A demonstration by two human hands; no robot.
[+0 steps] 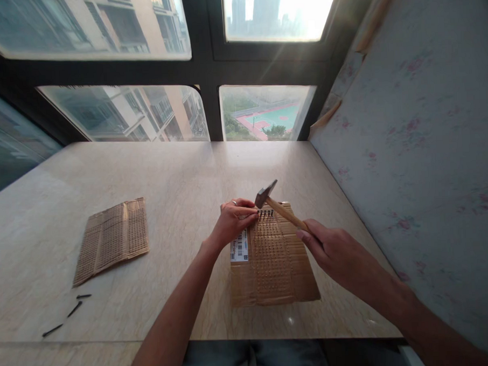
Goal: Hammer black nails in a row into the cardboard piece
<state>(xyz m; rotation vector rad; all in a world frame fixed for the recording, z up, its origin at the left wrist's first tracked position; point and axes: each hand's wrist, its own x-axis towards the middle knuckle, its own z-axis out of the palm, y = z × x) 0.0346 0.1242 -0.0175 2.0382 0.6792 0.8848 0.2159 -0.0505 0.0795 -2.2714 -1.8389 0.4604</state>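
Observation:
My right hand is wrapped round the wooden handle of a hammer. The hammer's metal head is just above the fingertips of my left hand. Those fingers pinch a nail at the left end of a short row of dark nails, though fingers and hammer head mostly hide it. The nails stand upright in the far part of a brown cardboard piece, whose surface has many rows of small holes. A white barcode label shows on its left side, partly under my left wrist.
On the left of the marble-look counter lies a second cardboard sheet covered in holes. Several loose nails lie nearer the front edge. A wall with floral paper borders the right side, and dark-framed windows stand behind.

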